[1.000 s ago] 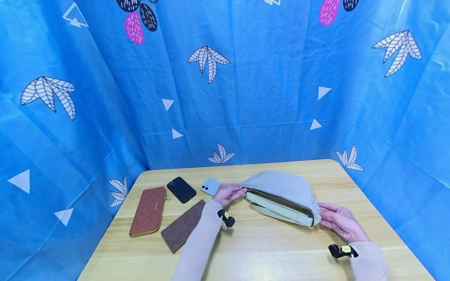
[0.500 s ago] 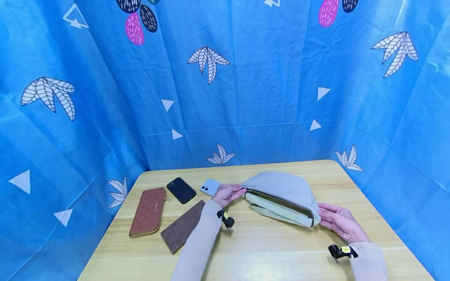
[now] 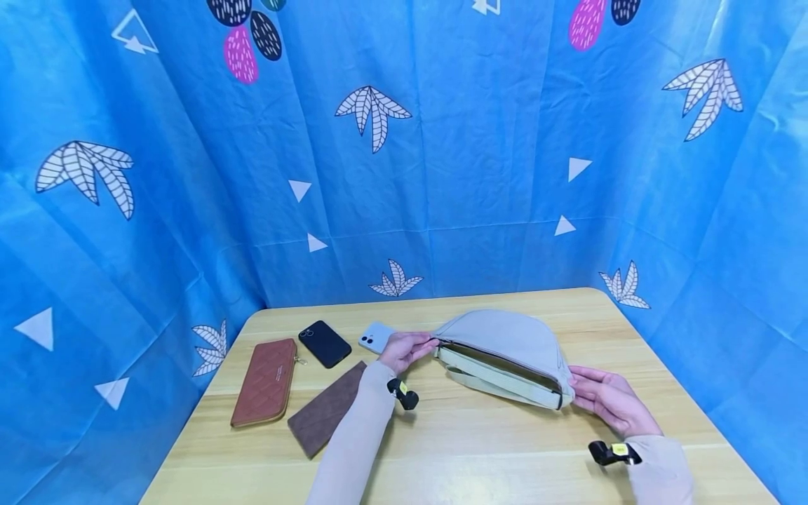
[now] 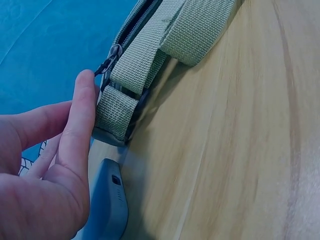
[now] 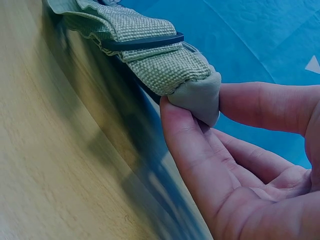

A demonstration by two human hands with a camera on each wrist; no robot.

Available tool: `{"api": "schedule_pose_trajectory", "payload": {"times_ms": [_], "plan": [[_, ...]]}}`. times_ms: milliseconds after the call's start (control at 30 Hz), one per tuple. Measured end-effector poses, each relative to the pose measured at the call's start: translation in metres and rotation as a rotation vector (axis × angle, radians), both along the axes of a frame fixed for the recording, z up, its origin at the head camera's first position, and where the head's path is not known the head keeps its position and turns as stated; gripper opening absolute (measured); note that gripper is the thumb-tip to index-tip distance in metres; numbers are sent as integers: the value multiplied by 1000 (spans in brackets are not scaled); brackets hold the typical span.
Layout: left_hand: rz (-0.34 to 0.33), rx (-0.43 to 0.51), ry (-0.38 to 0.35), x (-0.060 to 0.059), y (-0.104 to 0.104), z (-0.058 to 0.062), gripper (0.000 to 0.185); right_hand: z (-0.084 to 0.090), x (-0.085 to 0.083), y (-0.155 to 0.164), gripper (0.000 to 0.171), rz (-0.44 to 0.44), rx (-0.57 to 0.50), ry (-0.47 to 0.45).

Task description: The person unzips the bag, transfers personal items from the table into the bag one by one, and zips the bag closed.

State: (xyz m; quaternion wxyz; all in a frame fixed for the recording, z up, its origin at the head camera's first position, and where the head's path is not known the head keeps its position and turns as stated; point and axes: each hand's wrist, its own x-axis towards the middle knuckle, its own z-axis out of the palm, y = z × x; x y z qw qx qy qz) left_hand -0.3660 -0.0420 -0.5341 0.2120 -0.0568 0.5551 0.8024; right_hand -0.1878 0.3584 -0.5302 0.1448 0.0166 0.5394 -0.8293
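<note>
A beige waist bag (image 3: 505, 347) lies on the wooden table (image 3: 480, 449), held at both ends. The left hand (image 3: 407, 348) pinches the end by the zipper pull (image 4: 111, 59), just beside a light blue phone (image 3: 376, 337). The right hand (image 3: 609, 401) pinches the other end's fabric tip (image 5: 197, 97) between thumb and forefinger.
</note>
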Motion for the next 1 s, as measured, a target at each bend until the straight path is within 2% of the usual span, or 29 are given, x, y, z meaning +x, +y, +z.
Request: {"api": "schedule_pose_trajectory", "payload": {"times_ms": [233, 467, 1000], "plan": [[21, 8, 2, -1, -2, -1, 31, 0, 0, 0, 31, -21, 34, -10], [46, -5, -16, -2, -6, 0, 33, -2, 0, -1, 30, -11, 62, 4], [79, -22, -22, -7, -17, 1, 40, -1, 0, 0, 32, -16, 38, -6]]}}
